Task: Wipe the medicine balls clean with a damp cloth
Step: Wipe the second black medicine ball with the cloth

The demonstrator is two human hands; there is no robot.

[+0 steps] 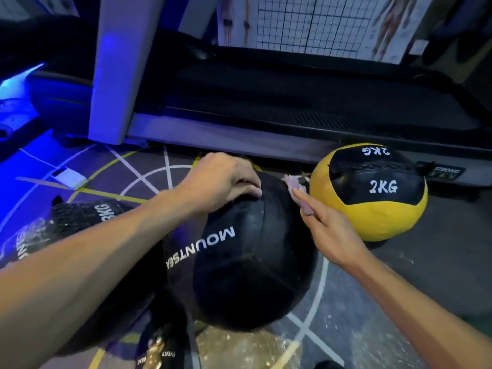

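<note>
Head view. Large black stitched-leather medicine ball (247,251) with white "MOUNTSEA" lettering sits on the dark marked gym floor (426,275), centre frame, in front of a grey treadmill base (239,134). Left hand (221,182) lies over the ball's top, fingers curled down and pressed onto the far upper panel, steadying it. Right hand (327,230) lies flat, fingers together and extended, pinning a small pale pink cloth (298,190) against the ball's upper right flank; only the cloth's far edge shows past the fingertips.

Yellow-and-black leather medicine ball marked "2KG" (372,193) rests just beside the black one, to its right, against the treadmill base. A scuffed dark ball marked "8KG" (80,217) lies to the left, partly under the left forearm.

Judgement: the black ball looks heavy and slightly soft, its skin dull and grippy rather than slick, with raised seams likely to trap dust. Best held from above with a spread palm and rolled in place, not lifted. The cloth is limp and needs flat palm pressure.
</note>
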